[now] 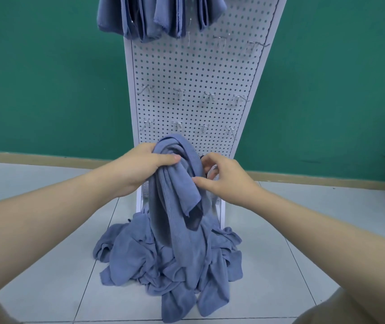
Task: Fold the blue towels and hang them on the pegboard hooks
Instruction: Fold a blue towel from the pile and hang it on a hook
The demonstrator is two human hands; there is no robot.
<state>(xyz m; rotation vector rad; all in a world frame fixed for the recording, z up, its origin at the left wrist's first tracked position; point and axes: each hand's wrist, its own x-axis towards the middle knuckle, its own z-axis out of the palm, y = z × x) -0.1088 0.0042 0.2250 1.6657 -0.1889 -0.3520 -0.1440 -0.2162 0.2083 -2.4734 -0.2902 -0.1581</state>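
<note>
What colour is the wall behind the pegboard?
Green, a deep teal shade, wall seen in the head view.
</note>
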